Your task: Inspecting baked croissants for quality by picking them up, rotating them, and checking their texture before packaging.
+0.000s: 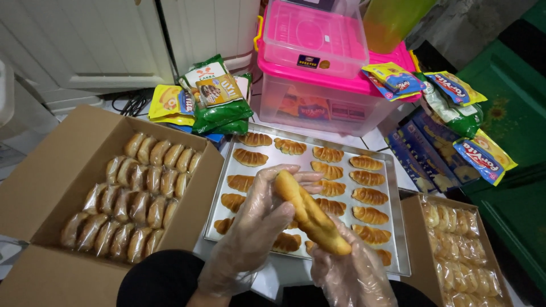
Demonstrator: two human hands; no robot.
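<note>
Your gloved left hand (256,227) and right hand (347,273) both grip one long pastry (310,213) above the near edge of the metal tray (401,250). Some twenty pastries remain unwrapped; the left box (34,187) looks nearly full of wrapped ones, and the right box (412,239) holds more.

The scene is lit brightly and evenly from above, and colours are rendered vividly. Soft glare is seen on the metal tray (398,239), on the lid of the pink plastic box (313,34) and on the clear gloves. Only faint shadows are cast inside the cardboard box (51,170). The right edge, by the green surface (512,113), is left darker. Straight lines are bent outward near the edges by a wide lens. Focus is kept sharp throughout, and no motion blur is noted.
</note>
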